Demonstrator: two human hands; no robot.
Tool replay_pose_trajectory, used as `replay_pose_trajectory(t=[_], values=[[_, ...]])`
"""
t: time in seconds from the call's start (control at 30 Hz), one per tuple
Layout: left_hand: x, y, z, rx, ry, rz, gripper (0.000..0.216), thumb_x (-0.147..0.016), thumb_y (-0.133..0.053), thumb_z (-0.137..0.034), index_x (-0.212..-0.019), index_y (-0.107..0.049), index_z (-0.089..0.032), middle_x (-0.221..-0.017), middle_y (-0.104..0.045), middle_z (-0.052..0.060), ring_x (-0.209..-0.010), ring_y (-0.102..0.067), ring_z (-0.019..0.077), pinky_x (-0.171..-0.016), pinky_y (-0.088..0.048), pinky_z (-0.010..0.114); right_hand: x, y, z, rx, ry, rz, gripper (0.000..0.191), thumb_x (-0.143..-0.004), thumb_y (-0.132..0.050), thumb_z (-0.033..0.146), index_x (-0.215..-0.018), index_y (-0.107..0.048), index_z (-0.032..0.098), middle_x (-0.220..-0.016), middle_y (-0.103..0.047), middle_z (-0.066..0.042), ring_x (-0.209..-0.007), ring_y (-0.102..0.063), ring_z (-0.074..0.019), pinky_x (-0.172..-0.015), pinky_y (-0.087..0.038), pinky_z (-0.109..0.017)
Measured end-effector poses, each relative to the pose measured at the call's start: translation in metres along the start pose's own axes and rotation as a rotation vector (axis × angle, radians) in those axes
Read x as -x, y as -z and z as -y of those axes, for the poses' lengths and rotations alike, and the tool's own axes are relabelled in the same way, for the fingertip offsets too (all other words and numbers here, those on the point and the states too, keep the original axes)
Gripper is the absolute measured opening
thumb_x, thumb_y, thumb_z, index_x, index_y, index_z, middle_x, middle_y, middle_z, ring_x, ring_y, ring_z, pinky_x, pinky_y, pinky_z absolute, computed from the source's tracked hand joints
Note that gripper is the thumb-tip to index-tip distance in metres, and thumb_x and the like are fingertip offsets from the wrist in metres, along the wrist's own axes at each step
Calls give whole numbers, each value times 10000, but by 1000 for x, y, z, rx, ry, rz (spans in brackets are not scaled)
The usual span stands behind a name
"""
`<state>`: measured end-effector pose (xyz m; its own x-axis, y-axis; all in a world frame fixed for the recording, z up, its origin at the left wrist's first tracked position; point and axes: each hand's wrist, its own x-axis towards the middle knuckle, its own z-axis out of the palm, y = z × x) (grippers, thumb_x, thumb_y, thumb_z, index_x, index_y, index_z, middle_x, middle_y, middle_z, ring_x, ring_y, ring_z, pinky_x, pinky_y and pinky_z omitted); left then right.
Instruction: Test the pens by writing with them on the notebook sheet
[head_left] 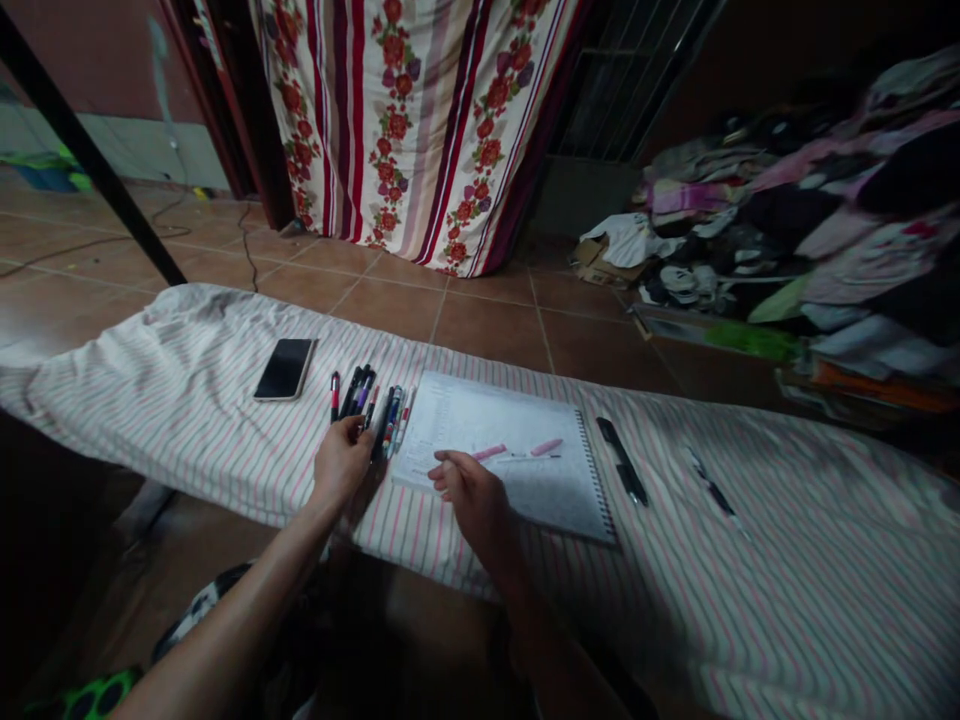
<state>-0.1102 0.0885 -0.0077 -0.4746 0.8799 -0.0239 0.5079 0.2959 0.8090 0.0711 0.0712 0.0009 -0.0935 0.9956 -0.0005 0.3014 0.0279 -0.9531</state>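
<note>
My left hand (pixel 343 458) has its fingers closed at the lower end of a pen (pixel 371 402) in a row of pens on the striped cloth. Several dark pens (pixel 358 388) lie just beyond its fingertips, and more pens (pixel 396 420) lie side by side to its right. My right hand (pixel 476 500) hovers over the spiral notebook (pixel 517 405), index finger stretched and the others loosely bent, with nothing visible in it. On the page by that hand are two pink pen pieces (pixel 546 447) and a thin pen refill (pixel 517 458).
A phone (pixel 285 369) lies left of the pens. Right of the notebook are a thick black pen (pixel 622 462) and a slimmer pen (pixel 718 495). Striped cloth (pixel 810 560) covers the long surface. Beyond are a floral curtain (pixel 420 130) and heaped clothes (pixel 825 210).
</note>
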Motion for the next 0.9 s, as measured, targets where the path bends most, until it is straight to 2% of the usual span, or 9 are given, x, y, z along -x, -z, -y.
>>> replay_pose_trajectory(t=[0.1,0.23,0.33,0.53,0.73,0.83,0.9], values=[[-1,-1,-5,-141,-11,-12,382,-784,-472,-329,-1102,-583,-150,-1005,-662,117,-934,-608,246,-780,-440,329,1,8,0,207,137,-6,265,-831,-390,223,-935,-626,161,-758,-695,-59,-689,-645,-168,-678,-502,-304],[3,-2,-15,-231,-1,-8,404,-787,-461,-357,-1113,-583,-153,-979,-661,113,-872,-617,246,-731,-451,329,2,18,0,436,302,-25,250,-824,-434,206,-947,-642,141,-916,-697,-100,-872,-636,-219,-805,-470,-346],[3,-2,-19,-301,-51,1,402,-789,-452,-342,-1111,-589,-145,-980,-654,120,-861,-614,256,-716,-451,341,0,24,-1,506,316,-49,239,-833,-451,227,-950,-644,148,-911,-696,-94,-850,-633,-209,-789,-468,-324],[1,3,-19,-367,-55,-5,406,-792,-455,-356,-1116,-593,-153,-1033,-641,127,-880,-612,275,-722,-458,361,-9,34,-8,556,276,-99,237,-843,-447,237,-956,-648,182,-927,-700,-79,-862,-634,-196,-810,-457,-310],[1,13,-18,-428,-50,3,409,-802,-433,-349,-1129,-584,-155,-1054,-637,121,-907,-605,272,-733,-448,347,-12,38,-15,567,326,-157,249,-851,-432,252,-946,-649,177,-915,-704,-73,-839,-643,-193,-851,-450,-330],[1,16,-14,-470,-35,13,412,-806,-422,-352,-1134,-575,-156,-1062,-630,116,-912,-605,264,-729,-447,331,-14,37,-19,561,368,-187,251,-845,-429,257,-923,-655,180,-903,-710,-72,-825,-653,-193,-830,-463,-327],[0,16,-10,-504,-74,11,406,-812,-415,-346,-1135,-568,-155,-1078,-619,117,-929,-602,259,-742,-447,323,-16,36,-20,564,387,-218,258,-842,-429,265,-903,-661,169,-881,-714,-78,-813,-658,-200,-801,-475,-322]])
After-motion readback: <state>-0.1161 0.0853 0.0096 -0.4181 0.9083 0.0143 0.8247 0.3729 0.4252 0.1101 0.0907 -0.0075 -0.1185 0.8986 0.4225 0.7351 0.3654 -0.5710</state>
